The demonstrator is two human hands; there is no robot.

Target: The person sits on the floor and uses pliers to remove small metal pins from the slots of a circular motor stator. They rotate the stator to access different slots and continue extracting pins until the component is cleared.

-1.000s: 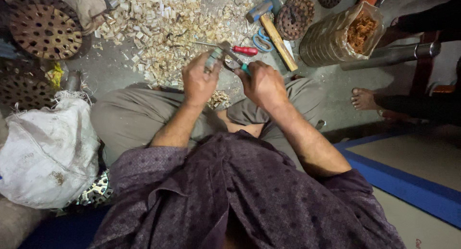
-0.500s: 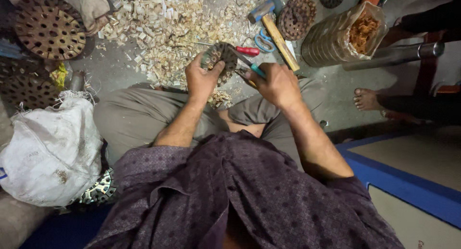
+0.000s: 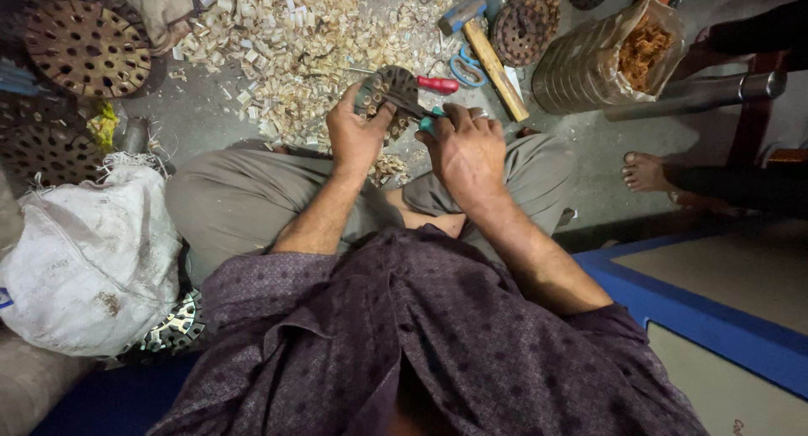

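I sit cross-legged on the floor. My left hand grips a dark round slotted metal disc, held up on edge above my knees. My right hand is closed around a tool with a green handle; its thin metal shaft lies across the disc's face. The tool's tip is hidden against the disc.
A heap of pale paper scraps covers the floor ahead. A hammer, blue scissors, a red-handled screwdriver and rusty slotted discs lie around. A white sack sits at my left, a bag of copper wire and another person's foot at my right.
Both hands lifted the disc away from my lap and turned it, so its slotted face now shows. The tool stays pressed against it.
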